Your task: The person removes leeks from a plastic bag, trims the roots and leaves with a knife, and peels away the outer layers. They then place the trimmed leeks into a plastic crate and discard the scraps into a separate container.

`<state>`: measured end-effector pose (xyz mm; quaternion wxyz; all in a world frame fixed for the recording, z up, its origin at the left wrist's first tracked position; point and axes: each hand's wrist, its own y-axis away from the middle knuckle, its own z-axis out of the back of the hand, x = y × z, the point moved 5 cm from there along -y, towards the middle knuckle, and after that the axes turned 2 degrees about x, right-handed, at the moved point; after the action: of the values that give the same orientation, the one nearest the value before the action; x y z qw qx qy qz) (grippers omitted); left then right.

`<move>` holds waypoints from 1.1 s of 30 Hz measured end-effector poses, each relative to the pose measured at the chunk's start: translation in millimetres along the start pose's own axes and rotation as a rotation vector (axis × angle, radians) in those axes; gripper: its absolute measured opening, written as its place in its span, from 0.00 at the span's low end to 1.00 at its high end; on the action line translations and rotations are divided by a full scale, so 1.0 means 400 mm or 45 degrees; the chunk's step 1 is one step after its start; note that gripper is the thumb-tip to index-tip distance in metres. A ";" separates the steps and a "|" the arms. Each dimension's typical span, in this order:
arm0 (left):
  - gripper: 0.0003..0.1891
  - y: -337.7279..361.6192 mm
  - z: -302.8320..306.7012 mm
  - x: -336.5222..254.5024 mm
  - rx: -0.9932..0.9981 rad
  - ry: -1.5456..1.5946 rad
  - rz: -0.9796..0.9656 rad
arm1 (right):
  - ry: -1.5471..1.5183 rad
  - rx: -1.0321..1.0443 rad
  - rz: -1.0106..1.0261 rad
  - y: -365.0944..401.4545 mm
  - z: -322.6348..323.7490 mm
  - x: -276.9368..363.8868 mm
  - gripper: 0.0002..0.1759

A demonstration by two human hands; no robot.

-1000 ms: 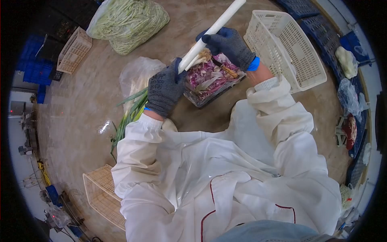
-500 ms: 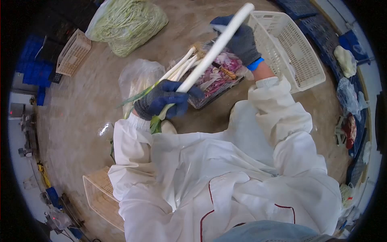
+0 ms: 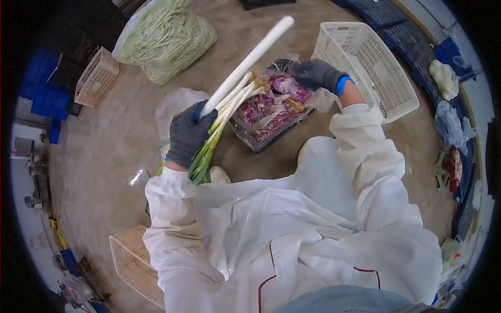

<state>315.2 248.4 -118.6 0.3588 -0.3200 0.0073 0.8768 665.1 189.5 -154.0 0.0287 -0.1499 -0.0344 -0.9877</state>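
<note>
My left hand (image 3: 188,134), in a dark glove, grips a bunch of green onions (image 3: 224,112) together with a long white stick (image 3: 248,62) that points up and to the right. The onions' roots end over a dark crate (image 3: 261,140) filled with purple and white vegetable scraps (image 3: 274,104). My right hand (image 3: 317,74), also gloved, reaches over the far side of that crate and touches a clear plastic bag (image 3: 321,99) at its edge; whether it grips anything I cannot tell.
A white plastic basket (image 3: 365,62) stands right of the crate. A big bag of green vegetables (image 3: 164,36) lies at the back left, a small basket (image 3: 96,75) beside it. Another basket (image 3: 133,258) sits at my lower left. Blue crates (image 3: 396,21) line the right.
My right hand let go of the white stick and dropped to the crate's far edge. My left hand now holds the stick and the onions alone, raised slightly.
</note>
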 end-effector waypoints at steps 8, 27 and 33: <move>0.20 0.008 0.021 -0.103 -0.497 -1.145 -0.073 | -2.366 -0.109 0.165 -0.016 0.057 0.149 0.23; 0.27 0.003 -0.002 -0.087 -0.375 -0.628 -0.278 | -1.940 -0.459 0.060 0.017 0.101 0.166 0.18; 0.31 0.011 0.010 -0.130 -0.476 -1.079 -0.346 | -2.006 -0.537 -0.108 0.008 0.086 0.105 0.18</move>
<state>338.3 213.7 -87.0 0.3779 0.0084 -0.3391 0.8615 635.3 187.1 -108.6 -0.0703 -0.8012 0.1366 -0.5784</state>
